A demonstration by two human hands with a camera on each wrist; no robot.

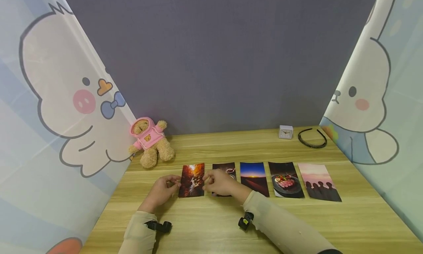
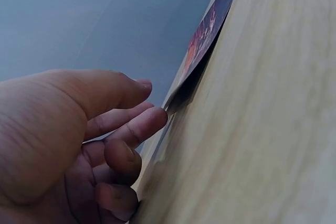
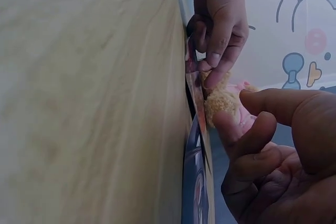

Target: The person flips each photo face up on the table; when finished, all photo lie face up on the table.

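Note:
Five photo prints lie in a row on the wooden table. At the left end is an autumn stream photo (image 1: 191, 180), its near edge slightly lifted in the left wrist view. My left hand (image 1: 161, 189) is at its left edge, a fingertip touching the corner, thumb held apart. Over the neighbouring dark photo with cups (image 1: 228, 169), my right hand (image 1: 222, 182) reaches to the autumn photo's right edge, fingers loosely bent and partly covering the cup photo. In the right wrist view, the thumb (image 3: 262, 100) and fingers stand apart with nothing between them.
Further right lie a sunset photo (image 1: 252, 170), a food photo (image 1: 286, 182) and a silhouette photo (image 1: 318, 173). A teddy bear in a pink hoodie (image 1: 150, 140) sits at the back left. A white clock (image 1: 285, 132) and black headband (image 1: 312, 145) are at the back right.

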